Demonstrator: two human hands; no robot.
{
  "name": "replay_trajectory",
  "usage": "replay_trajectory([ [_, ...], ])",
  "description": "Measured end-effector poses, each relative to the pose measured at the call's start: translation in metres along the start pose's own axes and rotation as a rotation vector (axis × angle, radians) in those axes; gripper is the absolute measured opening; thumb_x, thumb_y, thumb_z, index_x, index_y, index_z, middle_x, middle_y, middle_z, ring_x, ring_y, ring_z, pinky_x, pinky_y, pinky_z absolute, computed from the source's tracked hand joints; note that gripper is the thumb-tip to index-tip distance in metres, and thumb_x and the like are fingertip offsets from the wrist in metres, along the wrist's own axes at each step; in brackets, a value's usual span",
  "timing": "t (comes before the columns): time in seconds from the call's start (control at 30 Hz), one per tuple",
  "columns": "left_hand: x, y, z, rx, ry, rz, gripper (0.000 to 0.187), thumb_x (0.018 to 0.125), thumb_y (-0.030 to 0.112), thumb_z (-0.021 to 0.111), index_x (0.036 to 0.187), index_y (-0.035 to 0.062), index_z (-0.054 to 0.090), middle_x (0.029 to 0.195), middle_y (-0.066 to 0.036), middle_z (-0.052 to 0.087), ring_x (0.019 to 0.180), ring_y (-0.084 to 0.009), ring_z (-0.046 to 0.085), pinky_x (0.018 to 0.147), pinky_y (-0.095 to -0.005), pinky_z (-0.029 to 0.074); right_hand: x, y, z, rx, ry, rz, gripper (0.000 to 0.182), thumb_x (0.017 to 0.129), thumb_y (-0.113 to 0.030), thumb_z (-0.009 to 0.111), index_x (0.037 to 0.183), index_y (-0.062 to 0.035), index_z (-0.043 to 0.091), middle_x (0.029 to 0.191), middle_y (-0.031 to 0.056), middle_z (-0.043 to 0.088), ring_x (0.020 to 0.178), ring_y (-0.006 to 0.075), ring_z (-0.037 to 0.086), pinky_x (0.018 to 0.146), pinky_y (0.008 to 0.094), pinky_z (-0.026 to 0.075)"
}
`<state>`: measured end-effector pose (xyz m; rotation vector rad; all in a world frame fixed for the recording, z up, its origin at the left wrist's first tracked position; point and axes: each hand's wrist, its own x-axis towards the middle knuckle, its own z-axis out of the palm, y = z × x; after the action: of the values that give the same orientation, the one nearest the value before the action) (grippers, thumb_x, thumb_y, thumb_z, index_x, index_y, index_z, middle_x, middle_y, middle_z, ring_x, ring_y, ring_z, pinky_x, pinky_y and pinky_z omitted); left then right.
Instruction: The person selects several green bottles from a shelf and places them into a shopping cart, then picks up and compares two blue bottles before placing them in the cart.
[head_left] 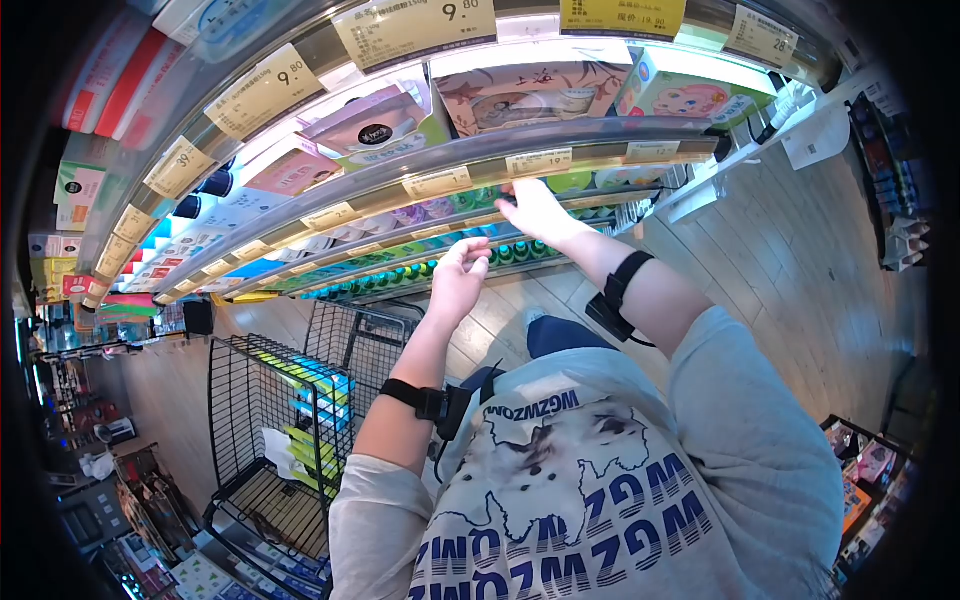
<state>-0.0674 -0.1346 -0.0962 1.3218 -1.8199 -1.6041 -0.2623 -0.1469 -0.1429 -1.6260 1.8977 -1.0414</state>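
My right hand [537,213] reaches in at the shelf front, just under a price strip [540,163]. Its thumb stands apart from the fingers, whose tips are partly hidden at the shelf edge; nothing shows in its grasp. Close to it are green and purple packages [430,210] on a lower shelf. My left hand [460,282] hovers before the lower shelves, lower and to the left, with loosely bent fingers and nothing visible in them. Green-capped bottles [420,270] stand in a row behind it.
A black wire shopping cart [262,400] at left holds green and blue packs [318,440]. Boxed goods [535,95] fill the upper shelf above my hands. Wooden floor [780,300] extends to the right, with a goods rack [885,180] beyond and a display bin [870,470] at lower right.
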Motion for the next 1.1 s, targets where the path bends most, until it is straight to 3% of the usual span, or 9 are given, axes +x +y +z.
replay_trajectory([
  [0.13,0.001,0.002,0.001,-0.001,0.002,0.011,0.03,0.086,0.003,0.055,0.116,0.0042,0.056,0.103,-0.01,0.065,0.086,-0.0119,0.062,0.076,-0.0249,0.05,-0.023,-0.028,-0.026,0.1,0.116,0.101,0.021,0.085,-0.018,0.059,0.094,0.001,0.056,0.084,0.0212,0.062,0.08,0.038,0.061,0.073,0.0439,0.048],
  [0.2,0.004,0.001,0.004,0.006,0.001,0.041,0.03,0.085,0.003,0.055,0.116,0.0041,0.057,0.103,-0.01,0.065,0.086,-0.0124,0.062,0.076,-0.0251,0.05,-0.03,-0.033,-0.034,0.145,0.254,0.208,0.02,0.087,-0.016,0.059,0.095,0.0018,0.053,0.076,0.0144,0.061,0.068,0.027,0.061,0.066,0.0361,0.048],
  [0.23,0.005,0.001,0.006,0.016,-0.005,0.074,0.03,0.085,0.003,0.055,0.115,0.0041,0.057,0.102,-0.01,0.065,0.085,-0.0129,0.063,0.076,-0.0253,0.05,-0.031,-0.033,-0.038,0.128,0.215,0.235,0.021,0.09,-0.019,0.054,0.097,-0.0003,0.049,0.082,0.0215,0.061,0.078,0.038,0.061,0.07,0.0442,0.047],
  [0.57,0.002,0.014,0.018,-0.021,-0.085,0.014,0.031,0.086,0.003,0.055,0.117,0.0021,0.056,0.103,-0.006,0.064,0.088,-0.0097,0.059,0.079,-0.0237,0.047,-0.013,-0.032,-0.038,-0.072,0.208,0.304,0.03,0.092,-0.026,0.05,0.095,0.0031,0.056,0.089,0.0243,0.062,0.083,0.0433,0.059,0.076,0.0473,0.047],
  [0.67,0.0,0.013,0.016,-0.003,-0.086,0.019,0.031,0.086,0.003,0.055,0.116,0.0016,0.056,0.103,-0.006,0.064,0.089,-0.0099,0.059,0.079,-0.0235,0.047,-0.001,-0.012,-0.027,-0.081,0.189,0.172,0.025,0.09,-0.022,0.048,0.09,-0.0009,0.062,0.086,0.0195,0.063,0.083,0.0385,0.061,0.073,0.046,0.048],
  [0.77,-0.002,0.009,0.014,-0.013,-0.081,0.02,0.03,0.086,0.002,0.055,0.116,0.0008,0.056,0.102,-0.007,0.064,0.088,-0.01,0.059,0.079,-0.0235,0.047,0.008,0.01,-0.014,-0.424,0.173,0.052,0.017,0.084,-0.016,0.05,0.086,-0.0069,0.064,0.081,0.0132,0.065,0.081,0.0305,0.062,0.069,0.0435,0.047],
  [0.87,-0.005,0.01,0.011,-0.02,-0.073,0.014,0.03,0.086,0.003,0.054,0.116,0.0004,0.056,0.102,-0.008,0.064,0.088,-0.0101,0.059,0.079,-0.0235,0.047,0.01,0.009,-0.015,-0.409,0.097,0.104,0.016,0.079,-0.015,0.052,0.086,-0.0108,0.066,0.079,0.0081,0.065,0.08,0.0241,0.062,0.07,0.0406,0.045],
  [0.93,-0.006,0.011,0.01,-0.024,-0.068,0.004,0.03,0.086,0.003,0.054,0.116,0.0005,0.056,0.103,-0.008,0.064,0.088,-0.0101,0.059,0.079,-0.0234,0.047,0.008,-0.004,-0.024,-0.809,0.169,-0.027,0.014,0.077,-0.017,0.054,0.08,-0.0113,0.066,0.077,0.0073,0.065,0.081,0.0243,0.062,0.075,0.0418,0.043],
  [1.1,-0.006,0.006,0.011,-0.025,-0.072,0.012,0.03,0.086,0.003,0.054,0.116,0.0005,0.056,0.103,-0.008,0.064,0.088,-0.0101,0.06,0.079,-0.0235,0.048,0.016,0.025,-0.007,-0.147,0.14,0.051,0.014,0.077,-0.015,0.054,0.073,-0.01,0.066,0.073,0.0089,0.065,0.078,0.0239,0.062,0.075,0.0411,0.044],
])
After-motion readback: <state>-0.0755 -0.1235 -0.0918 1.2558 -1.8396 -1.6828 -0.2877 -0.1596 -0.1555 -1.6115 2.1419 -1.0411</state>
